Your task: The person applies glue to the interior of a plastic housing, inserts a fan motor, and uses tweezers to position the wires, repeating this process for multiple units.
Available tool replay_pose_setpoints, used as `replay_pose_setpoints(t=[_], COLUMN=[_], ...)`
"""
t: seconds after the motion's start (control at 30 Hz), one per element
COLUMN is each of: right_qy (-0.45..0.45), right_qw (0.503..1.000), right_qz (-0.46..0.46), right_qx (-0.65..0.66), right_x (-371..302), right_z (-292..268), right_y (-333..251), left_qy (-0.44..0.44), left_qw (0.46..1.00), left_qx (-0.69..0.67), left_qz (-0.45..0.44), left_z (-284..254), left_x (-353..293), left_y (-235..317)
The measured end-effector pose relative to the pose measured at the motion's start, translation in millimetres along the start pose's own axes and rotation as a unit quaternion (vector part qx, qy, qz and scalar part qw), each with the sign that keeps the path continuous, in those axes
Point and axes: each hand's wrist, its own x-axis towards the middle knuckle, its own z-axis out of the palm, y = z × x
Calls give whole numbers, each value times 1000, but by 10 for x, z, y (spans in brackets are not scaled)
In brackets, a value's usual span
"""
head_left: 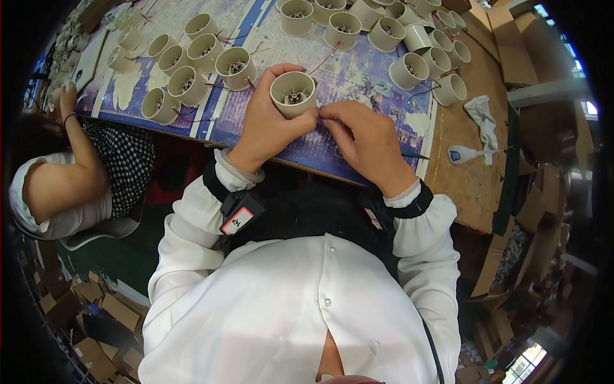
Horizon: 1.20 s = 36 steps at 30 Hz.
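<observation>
Your left hand point(265, 125) grips the cream cylindrical fan housing point(293, 94) above the bench edge point(358, 173), while your right hand point(364, 141) pinches something at its rim (too small to tell). It looks light and rigid; hold the outer wall, sparing the thin wires.

Both hands point(320, 125) on beige fan housing point(293, 93)

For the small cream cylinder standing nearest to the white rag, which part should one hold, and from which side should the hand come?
Grip the cream cylinder by its round outer wall, probably from above on the side facing the rag. Its open mouth shows, more cylinders crowd the far side, and thin wires lie close to it, so avoid the inside.
</observation>
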Motion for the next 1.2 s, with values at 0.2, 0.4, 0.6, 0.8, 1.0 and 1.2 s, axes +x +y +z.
replay_pose_setpoints(t=[0.2, 0.4, 0.6, 0.8, 1.0, 1.2], right_qy=[-6, 34, 26, -6, -50, -202], right_qw=[988, 993, 997, 989, 995, 960], right_qz=[131, 86, -32, -64, 76, 168], right_qx=[84, 72, -60, -131, -36, -96], right_x=[73, 54, 40, -8, -83, -386], right_z=[31, 87, 24, -91, -650, -1007], right_y=[-130, -37, -55, -107, 160, 147], left_qy=[8, 1, -11, -13, -3, -10], left_qw=[1000, 997, 992, 998, 998, 977], left_qx=[-25, -75, -111, -48, 60, 199], left_qz=[9, -13, -56, -35, -14, 78], left_z=[-4, 5, -25, -35, -22, 64], left_x=[1, 1, 13, 13, 8, -60], left_y=[-25, 31, 42, 8, 34, 9])
